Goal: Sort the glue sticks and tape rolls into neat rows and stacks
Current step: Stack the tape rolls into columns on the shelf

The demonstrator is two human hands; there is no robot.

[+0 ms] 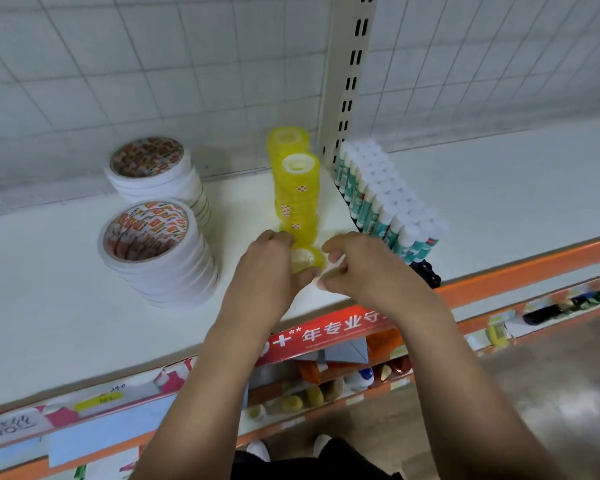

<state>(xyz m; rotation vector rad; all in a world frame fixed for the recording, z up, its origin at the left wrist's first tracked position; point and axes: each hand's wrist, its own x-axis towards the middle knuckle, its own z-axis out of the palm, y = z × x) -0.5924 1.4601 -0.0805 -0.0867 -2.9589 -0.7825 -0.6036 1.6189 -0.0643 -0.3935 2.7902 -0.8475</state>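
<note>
Yellow tape roll [309, 258] clamped in left hand [267, 268] fingers, right hand [364, 271] fingers curled beside, grip unclear

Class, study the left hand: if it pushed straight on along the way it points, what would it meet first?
Probably the nearer stack of yellow tape rolls, just beyond the small yellow tape roll that the left hand grips; depth is uncertain.

Left hand [271, 261] grips yellow tape roll [307, 259]; right hand [364, 268] pinches beside it.
</note>
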